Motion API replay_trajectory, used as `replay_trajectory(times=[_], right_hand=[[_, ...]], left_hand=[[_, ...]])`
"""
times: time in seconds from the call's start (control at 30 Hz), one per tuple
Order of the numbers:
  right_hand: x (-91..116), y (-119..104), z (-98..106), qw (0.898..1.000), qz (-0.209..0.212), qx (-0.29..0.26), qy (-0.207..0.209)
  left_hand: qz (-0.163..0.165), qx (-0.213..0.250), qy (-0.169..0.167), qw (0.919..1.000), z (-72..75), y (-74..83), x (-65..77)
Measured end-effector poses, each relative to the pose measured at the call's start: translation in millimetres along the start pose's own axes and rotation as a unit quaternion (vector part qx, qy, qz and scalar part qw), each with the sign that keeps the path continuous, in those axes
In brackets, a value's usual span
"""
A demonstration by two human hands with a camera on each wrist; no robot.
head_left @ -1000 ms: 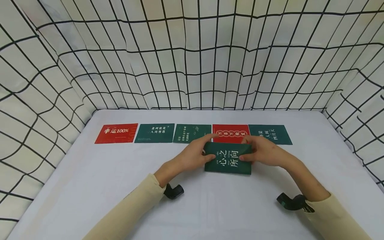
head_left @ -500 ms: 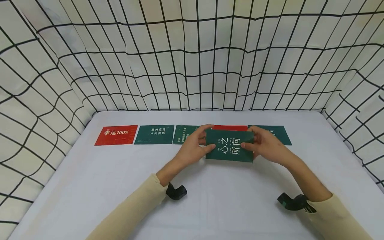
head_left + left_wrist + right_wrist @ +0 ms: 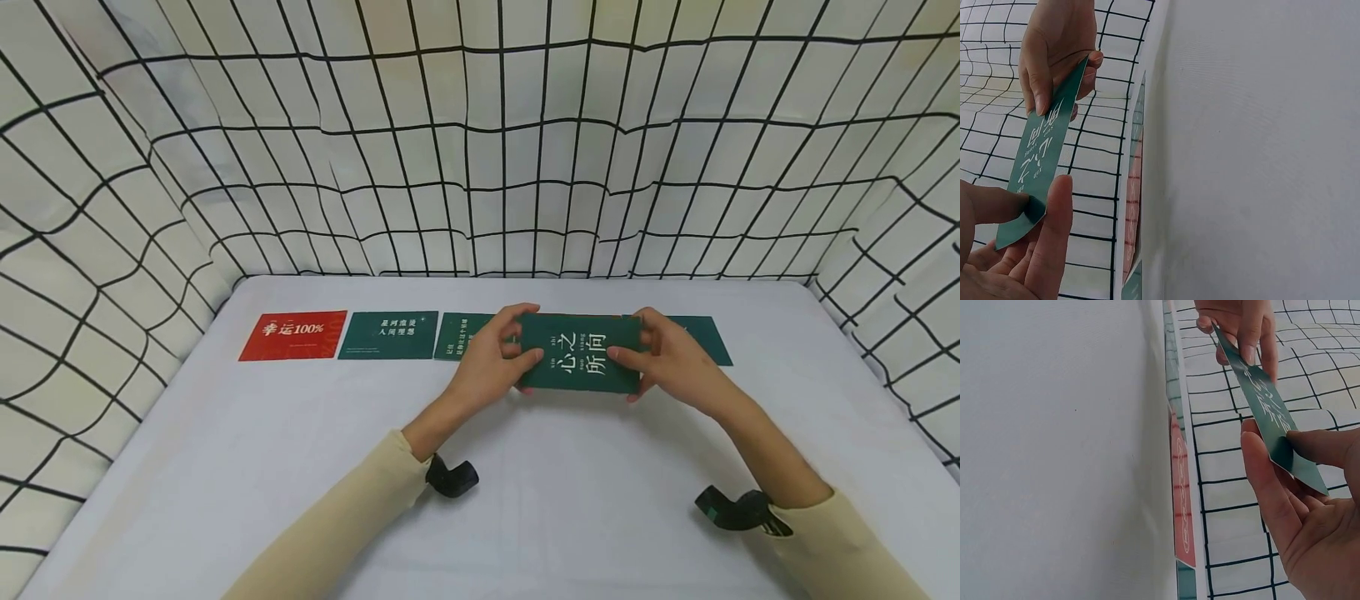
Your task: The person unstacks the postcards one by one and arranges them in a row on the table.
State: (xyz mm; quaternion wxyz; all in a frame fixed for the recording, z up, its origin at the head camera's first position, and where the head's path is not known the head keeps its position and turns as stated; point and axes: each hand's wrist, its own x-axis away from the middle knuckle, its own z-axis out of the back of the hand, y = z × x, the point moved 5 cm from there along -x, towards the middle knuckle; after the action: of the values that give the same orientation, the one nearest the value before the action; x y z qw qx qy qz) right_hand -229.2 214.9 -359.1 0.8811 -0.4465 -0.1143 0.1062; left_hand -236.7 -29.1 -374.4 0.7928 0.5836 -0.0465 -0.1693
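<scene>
A dark green card (image 3: 577, 379) with white Chinese characters is held up above the table by both hands. My left hand (image 3: 487, 358) pinches its left end, thumb on the printed face and fingers behind. At the right end, my right hand (image 3: 678, 358) grips it the same way. In the left wrist view the green card (image 3: 1044, 147) looks thin and slightly bent near the thumb. The right wrist view shows the green card (image 3: 1260, 400) raised off the tabletop. Behind it, the red card (image 3: 1182, 487) is mostly hidden in the head view.
Along the table's far side lie a red card (image 3: 294, 336), a green card (image 3: 387, 335), another green card (image 3: 453, 337) partly behind the left hand, and a green card (image 3: 705, 337) partly behind the right hand. A white table (image 3: 480, 533) spreads below; black-lined gridded cloth (image 3: 495, 158) encloses it.
Both hands have lifted the green card upward and away from the body, shifting slightly right. It now covers nearly all of the red card behind it. The other cards stay put.
</scene>
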Motion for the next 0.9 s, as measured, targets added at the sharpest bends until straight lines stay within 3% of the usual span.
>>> replay_trajectory(times=[0.33,0.9], right_hand=[[0.0,-0.7,2.2,1.0,0.008,-0.005,0.014],[-2.0,-1.9,7.0,0.997,0.044,-0.048,0.046]], left_hand=[[0.003,0.003,0.016,0.9999,-3.1,-0.3,-3.9],[0.006,0.076,0.036,0.9964,-5.2,0.2,-12.3]])
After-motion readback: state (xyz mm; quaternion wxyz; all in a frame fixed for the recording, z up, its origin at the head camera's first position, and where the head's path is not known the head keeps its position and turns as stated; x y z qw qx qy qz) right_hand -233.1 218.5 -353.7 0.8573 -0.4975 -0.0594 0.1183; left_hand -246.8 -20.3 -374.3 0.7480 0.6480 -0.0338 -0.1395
